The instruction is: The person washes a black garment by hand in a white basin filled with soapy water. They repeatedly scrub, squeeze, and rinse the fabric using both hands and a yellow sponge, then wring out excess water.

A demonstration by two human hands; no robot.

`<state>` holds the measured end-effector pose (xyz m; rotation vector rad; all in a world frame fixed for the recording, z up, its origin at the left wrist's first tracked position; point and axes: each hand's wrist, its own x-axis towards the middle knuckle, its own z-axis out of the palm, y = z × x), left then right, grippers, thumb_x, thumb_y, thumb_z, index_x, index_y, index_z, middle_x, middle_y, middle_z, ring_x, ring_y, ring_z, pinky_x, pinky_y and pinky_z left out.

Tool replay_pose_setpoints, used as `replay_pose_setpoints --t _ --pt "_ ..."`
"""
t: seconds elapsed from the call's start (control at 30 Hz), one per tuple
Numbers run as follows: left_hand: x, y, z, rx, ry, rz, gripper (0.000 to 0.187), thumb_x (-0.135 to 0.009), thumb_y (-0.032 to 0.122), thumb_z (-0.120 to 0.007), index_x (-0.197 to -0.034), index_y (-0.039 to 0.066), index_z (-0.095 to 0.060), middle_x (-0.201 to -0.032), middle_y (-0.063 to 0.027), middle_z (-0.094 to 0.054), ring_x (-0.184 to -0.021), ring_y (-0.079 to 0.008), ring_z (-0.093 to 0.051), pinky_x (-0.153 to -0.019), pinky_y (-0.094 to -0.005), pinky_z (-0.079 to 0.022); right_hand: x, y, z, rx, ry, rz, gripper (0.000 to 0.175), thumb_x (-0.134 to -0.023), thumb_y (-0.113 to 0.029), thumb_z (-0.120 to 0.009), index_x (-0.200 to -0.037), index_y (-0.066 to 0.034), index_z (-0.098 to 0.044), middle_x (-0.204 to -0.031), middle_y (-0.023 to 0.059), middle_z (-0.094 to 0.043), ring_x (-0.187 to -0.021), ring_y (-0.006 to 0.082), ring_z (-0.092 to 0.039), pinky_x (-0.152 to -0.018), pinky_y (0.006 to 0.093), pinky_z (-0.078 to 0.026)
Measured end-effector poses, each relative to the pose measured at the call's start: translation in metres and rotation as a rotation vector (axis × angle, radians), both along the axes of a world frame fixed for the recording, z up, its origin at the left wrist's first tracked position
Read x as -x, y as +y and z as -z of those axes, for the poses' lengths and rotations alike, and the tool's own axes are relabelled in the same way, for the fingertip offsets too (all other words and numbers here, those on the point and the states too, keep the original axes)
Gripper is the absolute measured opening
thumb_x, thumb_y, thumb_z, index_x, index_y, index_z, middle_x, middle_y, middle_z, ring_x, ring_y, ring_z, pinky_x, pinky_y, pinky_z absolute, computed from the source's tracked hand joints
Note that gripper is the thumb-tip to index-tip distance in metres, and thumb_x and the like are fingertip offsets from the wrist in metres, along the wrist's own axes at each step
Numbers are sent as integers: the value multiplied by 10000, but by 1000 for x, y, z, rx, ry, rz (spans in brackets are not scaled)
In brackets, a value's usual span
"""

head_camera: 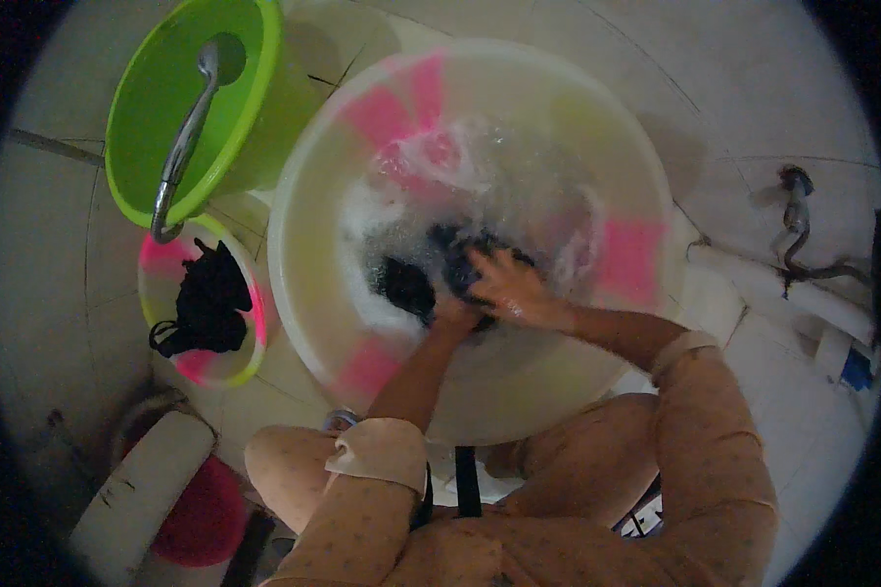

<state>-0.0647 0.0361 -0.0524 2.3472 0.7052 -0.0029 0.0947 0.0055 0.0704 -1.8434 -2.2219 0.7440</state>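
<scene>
A wide whitish plastic basin (624,352) with pink patches stands on the floor before me, holding sudsy water. Dark wet cloth (405,286) lies bunched in the middle of it, among white foam (374,220). My left hand (457,310) grips this cloth from the near side, its fingers mostly hidden by fabric and water. Over the same cloth, slightly to the right, my right hand (512,287) presses and clasps it with the fingers bent and somewhat spread. Both hands meet at the cloth, and the right one looks wet.
At the upper left, a green tub (139,125) has a chrome shower head (183,139) resting in it. Below it, a small basin (165,260) holds a black garment (213,304). A tap (796,213) and white pipe (778,286) are at right; a red container (204,517) is lower left.
</scene>
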Motion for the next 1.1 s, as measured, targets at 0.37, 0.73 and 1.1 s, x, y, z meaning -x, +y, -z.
replay_pose_setpoints --t 0.37,0.73,1.1 --pt "-44 14 -63 -243 323 -60 517 -849 204 -438 -1346 118 -322 -1419 -206 -164 -1306 -384 -163 -987 -571 -216 -71 73 56 61 -175 380 373 -746 -159 -607 -1089 -82 -484 -1263 168 -371 -1124 363 -387 -833 474 -433" --pt "-44 33 -30 271 485 149 526 -778 284 -578 -1231 52 -443 -1364 -166 -292 -1246 -344 -293 -998 -524 -237 -11 38 64 267 -149 357 285 -815 -285 -510 -1045 -118 -534 -1113 167 -511 -989 332 -501 -836 477 -415" --pt "-73 36 -71 435 -66 -502 570 -699 195 -659 -1195 -5 -462 -1218 -182 -446 -1137 -309 -424 -937 -444 -335 -80 41 -17 -24 1482 1475 314 -799 -363 -595 -942 -84 -568 -832 45 -586 -818 182 -584 -675 374 -507"
